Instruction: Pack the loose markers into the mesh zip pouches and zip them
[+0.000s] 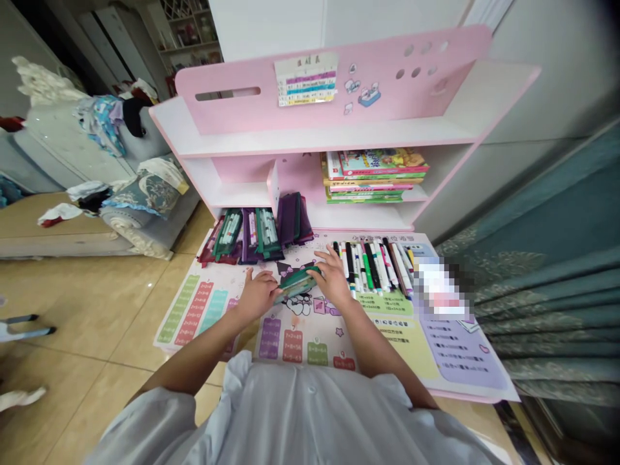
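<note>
1. Two hands on one green pouch (296, 283), at 12 o'clock from the chest, lying at a slant just above the desk mat (290, 352). Contact with the mat: can't tell.
2. Left hand (259, 294): fingers pressed together, closed on the pouch's left end. Reads as a real hold.
3. Right hand (332, 278): fingers spread over the pouch's right end. Thumb hidden, so pinch or plain press: can't tell.
4. Biggest risk is the markers (372, 268), packed in a row at 2 o'clock from the pouch, right next to the right hand's fingertips. A knuckle or pouch corner catching them could roll several out of line.
5. Other pouches (256, 236), purple and green, sit crowded under the shelf (310, 139) at 11 o'clock. They look propped against each other, so one knock from the left hand could tip several.
6. If the right hand is only pressing, the pouch could slip from that side. A slide left could carry it off the mat edge to the floor tiles (87, 310) at 9 o'clock.
7. Zip state unreadable at this size. If open, contents could spill when the pouch tilts.
8. Books (375, 177) at 1 o'clock sit well apart. Low risk.
</note>
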Available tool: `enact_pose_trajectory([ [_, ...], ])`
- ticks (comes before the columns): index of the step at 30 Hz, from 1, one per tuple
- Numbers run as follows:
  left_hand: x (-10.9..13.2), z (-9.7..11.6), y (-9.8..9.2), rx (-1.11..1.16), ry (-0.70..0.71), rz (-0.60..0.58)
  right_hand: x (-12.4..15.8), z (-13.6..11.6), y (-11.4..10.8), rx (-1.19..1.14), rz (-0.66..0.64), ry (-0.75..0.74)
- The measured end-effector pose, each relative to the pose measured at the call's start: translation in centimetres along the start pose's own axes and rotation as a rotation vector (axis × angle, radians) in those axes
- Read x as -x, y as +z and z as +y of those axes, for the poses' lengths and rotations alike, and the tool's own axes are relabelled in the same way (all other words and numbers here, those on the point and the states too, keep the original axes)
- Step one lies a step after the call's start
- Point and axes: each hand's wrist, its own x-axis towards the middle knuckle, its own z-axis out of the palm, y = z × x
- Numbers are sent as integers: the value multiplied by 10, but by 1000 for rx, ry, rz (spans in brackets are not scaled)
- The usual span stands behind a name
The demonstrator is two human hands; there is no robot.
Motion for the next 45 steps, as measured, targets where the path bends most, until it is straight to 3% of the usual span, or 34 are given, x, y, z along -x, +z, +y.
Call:
enact_pose_trajectory([
  [4,4,1,4,64,-25,98,2,1,4,-39,57,44],
  [8,5,-14,-9,122,-113,272,3,0,4,-75,125,127],
  [14,-8,-80,-43,231,-441,537,4,-5,4,-61,99,139],
  [18,-29,-125,-59,238,-559,547,6,-6,8,-40,76,126],
  [22,-53,-149,-66,221,-646,542,8,-5,13,-41,28,113],
  [34,-112,-154,-59,144,-748,521,12,2,23,-36,-13,118],
  [45,-113,-159,-50,74,-784,532,13,5,27,-43,-65,150],
])
